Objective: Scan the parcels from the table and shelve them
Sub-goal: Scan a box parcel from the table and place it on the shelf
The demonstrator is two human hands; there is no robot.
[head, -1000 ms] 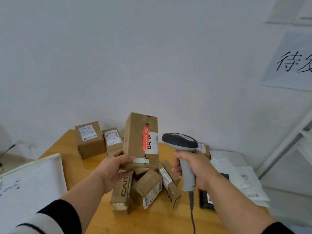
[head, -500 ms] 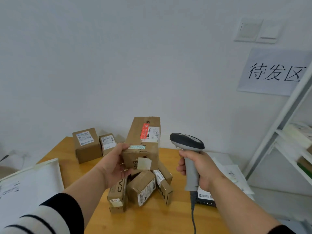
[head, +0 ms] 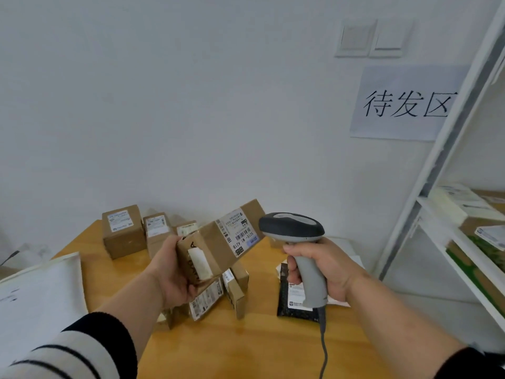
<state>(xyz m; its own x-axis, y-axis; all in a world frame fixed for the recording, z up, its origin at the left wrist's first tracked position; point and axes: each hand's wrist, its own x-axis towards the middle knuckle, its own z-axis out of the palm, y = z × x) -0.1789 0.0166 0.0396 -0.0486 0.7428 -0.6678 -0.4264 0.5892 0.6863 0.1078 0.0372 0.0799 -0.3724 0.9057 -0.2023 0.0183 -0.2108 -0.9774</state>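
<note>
The left hand (head: 175, 272) grips a cardboard parcel (head: 218, 239) tilted above the bench (head: 246, 346), label facing up; the right hand (head: 328, 269) has its fingers clamped round the grey scanner (head: 297, 242) just beside it

The box (head: 218, 242) is plain matt brown cardboard with a white paper label, clear tape giving it a bit of sheen. The scanner (head: 297, 242) is smooth plastic, dark grey head, light grey grip, kinda satin. The tabletop (head: 259, 346) is honey-coloured wood, smooth and slightly glossy. The black mailer (head: 289, 305) looks like shiny speckled plastic film. The shelf (head: 448, 149) frame is white painted metal, the wall (head: 191, 105) matt white. The sleeve (head: 76, 348) is soft striped knit cloth.
</note>
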